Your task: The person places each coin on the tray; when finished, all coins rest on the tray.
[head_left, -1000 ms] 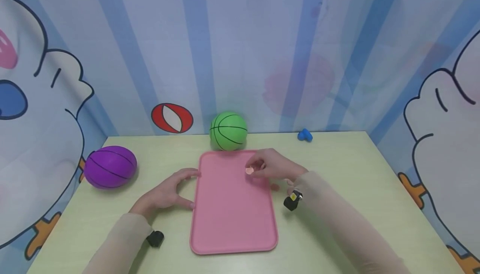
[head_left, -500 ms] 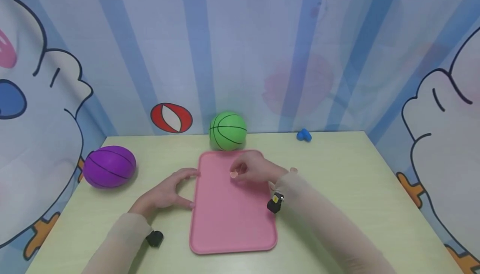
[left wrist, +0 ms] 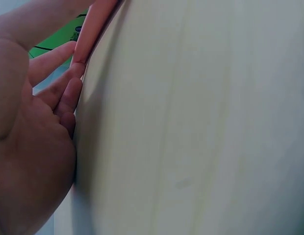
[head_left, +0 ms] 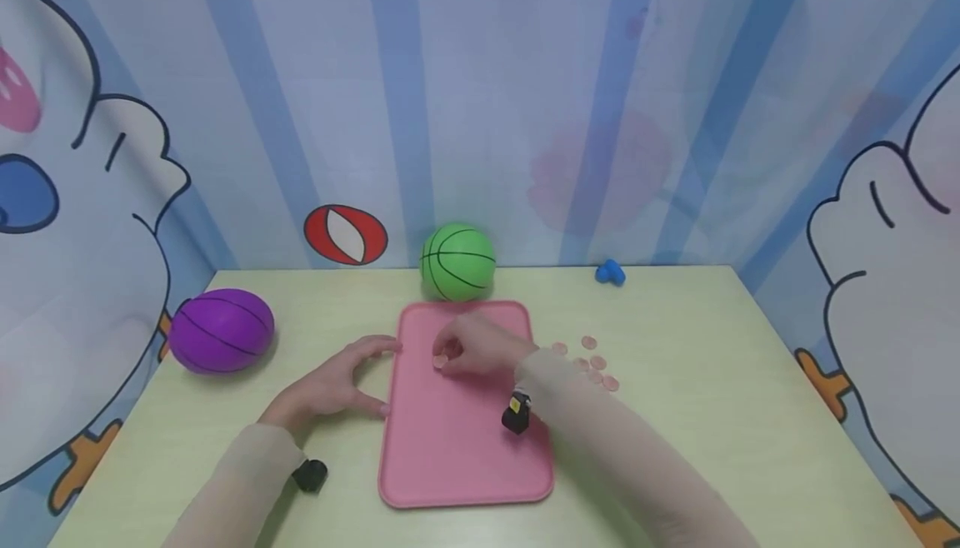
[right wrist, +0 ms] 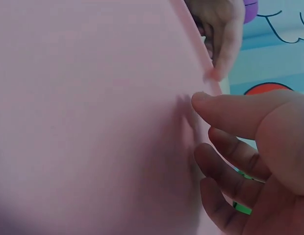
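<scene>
A pink rectangular tray (head_left: 465,448) lies on the table in front of me. My left hand (head_left: 333,381) is spread beside it, with fingertips and thumb at its left rim; the left wrist view shows the fingers (left wrist: 68,95) against the rim. Over the tray's upper left part, my right hand (head_left: 480,346) pinches a small copper-coloured coin (head_left: 440,361) between thumb and fingers. That coin does not show in the right wrist view, where the curved fingers (right wrist: 225,161) are close over the tray. Several similar coins (head_left: 597,362) lie on the table right of the tray, partly behind my right sleeve.
A green ball (head_left: 457,263) sits just behind the tray's far edge. At the far left lies a purple ball (head_left: 222,331). A small blue object (head_left: 611,272) is near the table's back edge, before the striped blue backdrop (head_left: 487,115).
My right hand has moved left over the tray with the pinched coin, uncovering the coins on the table at right. The left hand has stayed at the rim.
</scene>
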Motion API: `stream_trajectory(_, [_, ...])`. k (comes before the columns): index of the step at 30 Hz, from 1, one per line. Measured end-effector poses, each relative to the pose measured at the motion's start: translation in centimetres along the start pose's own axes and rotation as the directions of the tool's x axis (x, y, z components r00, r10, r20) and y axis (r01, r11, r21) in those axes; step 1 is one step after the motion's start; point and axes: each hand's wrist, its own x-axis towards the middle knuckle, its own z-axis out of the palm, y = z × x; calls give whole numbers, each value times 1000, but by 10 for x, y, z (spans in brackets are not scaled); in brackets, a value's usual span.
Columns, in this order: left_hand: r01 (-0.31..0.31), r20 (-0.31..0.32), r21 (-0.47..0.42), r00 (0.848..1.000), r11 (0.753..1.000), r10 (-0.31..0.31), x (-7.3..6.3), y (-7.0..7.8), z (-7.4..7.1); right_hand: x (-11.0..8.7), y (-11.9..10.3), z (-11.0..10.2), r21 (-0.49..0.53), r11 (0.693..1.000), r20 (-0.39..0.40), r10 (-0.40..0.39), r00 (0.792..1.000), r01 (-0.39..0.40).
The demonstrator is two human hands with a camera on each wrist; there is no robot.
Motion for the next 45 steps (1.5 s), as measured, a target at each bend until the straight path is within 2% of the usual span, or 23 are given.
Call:
stream_trajectory(16, [-6,-5,3,1000,1000,6,0,0,0,8,4,12,-49,999,-70,21,997,-24])
stream_trajectory(28, [-3,-7,8,1000,1000,3,-1,0,0,10,1,16,-35,989,-95,138,986,-142])
stream_trajectory(33, [-6,-10,21,1000,1000,6,-1,1,0,11,-2,16,-37,985,-112,162,980,-167])
stream_trajectory(40, [9,-10,25,1000,1000,-9,0,0,0,9,-3,15,-39,985,-116,162,980,-168])
stream_trajectory(45, [15,-8,23,1000,1000,-15,0,0,0,4,-1,9,-11,993,-110,120,987,-122])
